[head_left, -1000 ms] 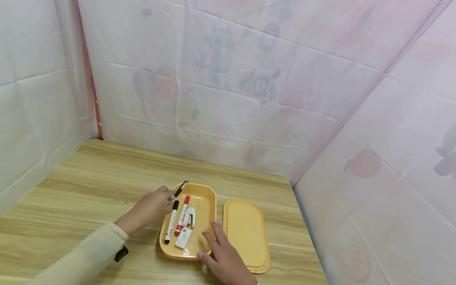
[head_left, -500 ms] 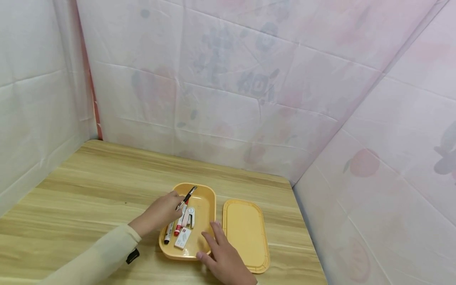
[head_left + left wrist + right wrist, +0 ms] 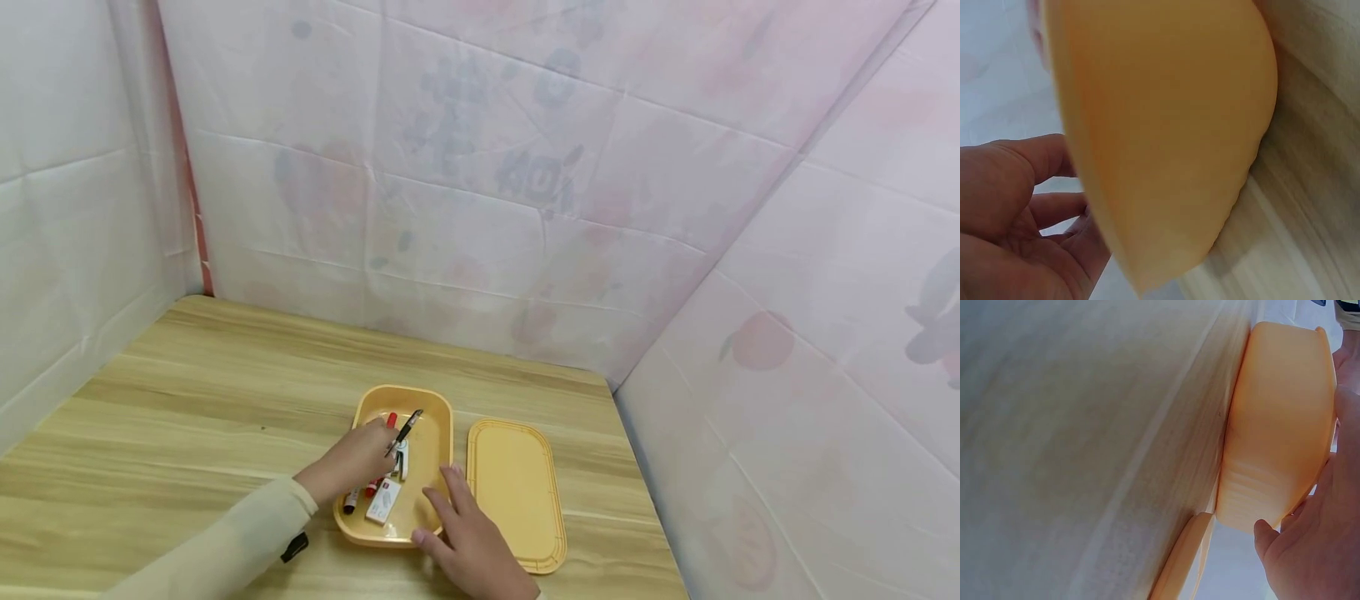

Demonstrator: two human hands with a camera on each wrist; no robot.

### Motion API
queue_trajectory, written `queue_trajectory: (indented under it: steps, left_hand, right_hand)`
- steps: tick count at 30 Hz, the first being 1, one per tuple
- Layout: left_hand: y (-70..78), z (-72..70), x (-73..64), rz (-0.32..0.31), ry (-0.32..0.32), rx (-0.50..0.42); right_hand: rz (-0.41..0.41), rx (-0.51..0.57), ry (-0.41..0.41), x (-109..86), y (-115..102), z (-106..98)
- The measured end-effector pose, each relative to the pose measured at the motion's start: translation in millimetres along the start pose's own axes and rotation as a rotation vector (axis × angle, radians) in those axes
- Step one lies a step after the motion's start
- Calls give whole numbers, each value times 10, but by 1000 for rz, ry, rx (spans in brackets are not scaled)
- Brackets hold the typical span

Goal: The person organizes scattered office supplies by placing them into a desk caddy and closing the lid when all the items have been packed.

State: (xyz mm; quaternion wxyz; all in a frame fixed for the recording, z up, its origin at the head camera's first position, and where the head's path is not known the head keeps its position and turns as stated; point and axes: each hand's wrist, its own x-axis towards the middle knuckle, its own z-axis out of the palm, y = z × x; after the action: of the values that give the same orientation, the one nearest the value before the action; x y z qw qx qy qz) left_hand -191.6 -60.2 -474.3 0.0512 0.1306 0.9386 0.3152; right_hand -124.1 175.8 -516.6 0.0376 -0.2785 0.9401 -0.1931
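Observation:
In the head view my left hand [image 3: 358, 460] reaches over the left side of a yellow plastic box [image 3: 444, 417] and pinches a pen [image 3: 407, 428] with a dark grip, its tip pointing up and right. Under that hand, inside the box, lie a red-capped marker [image 3: 392, 419] and a marker with a black end [image 3: 350, 502], both partly hidden. A small white stapler [image 3: 403, 461] and a white eraser [image 3: 383, 501] lie beside them. My right hand [image 3: 476, 537] rests at the box's near right rim, fingers spread and loosely bent. The left wrist view shows the box wall [image 3: 1166, 137] hiding the left fingertips.
A flat yellow lid [image 3: 517, 492] lies on the wooden table [image 3: 247, 392] just right of the box. Pale printed sheets [image 3: 465, 208] hang round the table's back and sides.
My left hand has moved right and a little toward me with the pen, from the box's left rim to above its contents, covering more of the markers. My right hand stays put.

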Motion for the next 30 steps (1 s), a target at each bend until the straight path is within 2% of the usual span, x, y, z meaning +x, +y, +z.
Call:
queue_trajectory:
  steps: [6, 14, 23, 30]
  left_hand:
    - [33, 91, -15, 17, -19, -17]
    - [70, 178, -36, 68, 10, 29]
    - [74, 213, -42, 31, -27, -15]
    - [58, 228, -24, 35, -22, -9]
  right_hand:
    - [-10, -7, 3, -3, 15, -3]
    - [-14, -9, 4, -1, -8, -12]
    - [-27, -20, 14, 0, 1, -2]
    - [-37, -31, 30, 7, -4, -13]
